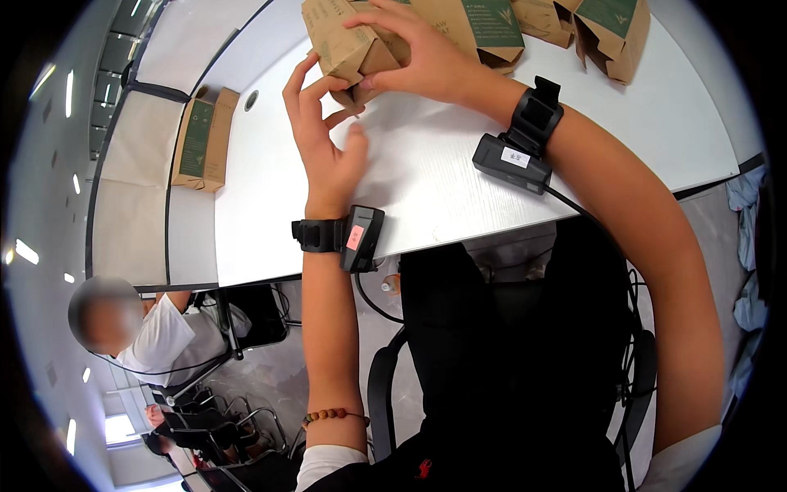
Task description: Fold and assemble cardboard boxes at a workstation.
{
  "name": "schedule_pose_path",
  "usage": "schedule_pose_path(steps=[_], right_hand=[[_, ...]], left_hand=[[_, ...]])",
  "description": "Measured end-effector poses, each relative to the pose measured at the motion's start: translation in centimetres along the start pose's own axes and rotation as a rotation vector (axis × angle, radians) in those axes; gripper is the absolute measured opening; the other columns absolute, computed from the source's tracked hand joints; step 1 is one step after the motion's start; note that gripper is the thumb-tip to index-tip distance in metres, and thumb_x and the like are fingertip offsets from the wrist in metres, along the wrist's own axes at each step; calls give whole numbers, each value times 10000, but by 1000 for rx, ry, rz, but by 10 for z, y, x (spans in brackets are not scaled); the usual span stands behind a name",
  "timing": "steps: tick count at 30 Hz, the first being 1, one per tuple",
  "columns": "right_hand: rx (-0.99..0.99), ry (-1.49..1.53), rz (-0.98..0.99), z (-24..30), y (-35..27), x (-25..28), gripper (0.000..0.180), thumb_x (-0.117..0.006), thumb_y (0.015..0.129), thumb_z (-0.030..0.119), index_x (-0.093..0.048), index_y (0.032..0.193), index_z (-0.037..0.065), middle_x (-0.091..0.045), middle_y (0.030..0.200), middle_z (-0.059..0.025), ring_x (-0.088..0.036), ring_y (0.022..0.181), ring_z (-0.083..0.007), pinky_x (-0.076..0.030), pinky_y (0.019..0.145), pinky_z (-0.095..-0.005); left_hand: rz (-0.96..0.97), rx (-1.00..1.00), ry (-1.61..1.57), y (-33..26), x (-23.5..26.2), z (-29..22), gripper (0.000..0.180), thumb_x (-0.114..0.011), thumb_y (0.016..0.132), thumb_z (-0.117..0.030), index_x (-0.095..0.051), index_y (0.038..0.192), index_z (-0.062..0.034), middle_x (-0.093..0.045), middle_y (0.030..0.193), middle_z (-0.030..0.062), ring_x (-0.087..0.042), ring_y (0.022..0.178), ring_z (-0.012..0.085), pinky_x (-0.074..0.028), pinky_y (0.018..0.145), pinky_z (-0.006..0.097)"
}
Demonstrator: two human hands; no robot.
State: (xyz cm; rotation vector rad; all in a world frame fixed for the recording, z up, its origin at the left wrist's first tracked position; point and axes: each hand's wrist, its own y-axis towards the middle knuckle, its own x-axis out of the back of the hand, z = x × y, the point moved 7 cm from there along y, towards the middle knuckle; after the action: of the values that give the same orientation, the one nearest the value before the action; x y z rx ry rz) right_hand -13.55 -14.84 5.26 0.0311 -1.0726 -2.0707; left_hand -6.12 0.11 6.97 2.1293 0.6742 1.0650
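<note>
At the far edge of the white surface (443,180), the right hand (418,53) lies over a brown paper box (348,45), fingers spread across its top and thumb under its near flap, while the left hand (324,135) stands just beside it, fingers loosely open, fingertips touching the box's near left corner. More brown boxes with green labels (492,25) stand to the right along the far edge, and another box (203,139) lies flat, well apart at the left
</note>
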Motion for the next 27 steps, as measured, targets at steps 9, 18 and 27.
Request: schedule_pose_path(steps=[9,18,27], right_hand=[[66,15,17,7,0,0,748,-813,789,203,-516,1469,106,-330,1586,-302,-398,1438,-457,-383,1169,-458],[5,23,78,8,-2,-7,722,-777,829,217,-500,1481,78,-327,1603,-272,-461,1397,-437,-456,1105,-435],[48,10,41,5,-3,-8,739,-742,830,162,-463,1506,61,-336,1595,-278,-435,1424,-419,-423,1133,-421]], left_hand=[[-43,17,239,1,2,10,215,-655,958,-85,-586,1151,-21,-474,1452,164,-588,1224,251,-646,711,290],[-193,37,225,-1,10,16,301,-706,935,-63,-525,1175,-57,-548,1406,142,-620,1151,218,-626,690,259],[-140,86,77,-4,9,24,480,-683,906,15,-418,1297,-67,-420,1521,152,-552,1230,238,-621,842,323]])
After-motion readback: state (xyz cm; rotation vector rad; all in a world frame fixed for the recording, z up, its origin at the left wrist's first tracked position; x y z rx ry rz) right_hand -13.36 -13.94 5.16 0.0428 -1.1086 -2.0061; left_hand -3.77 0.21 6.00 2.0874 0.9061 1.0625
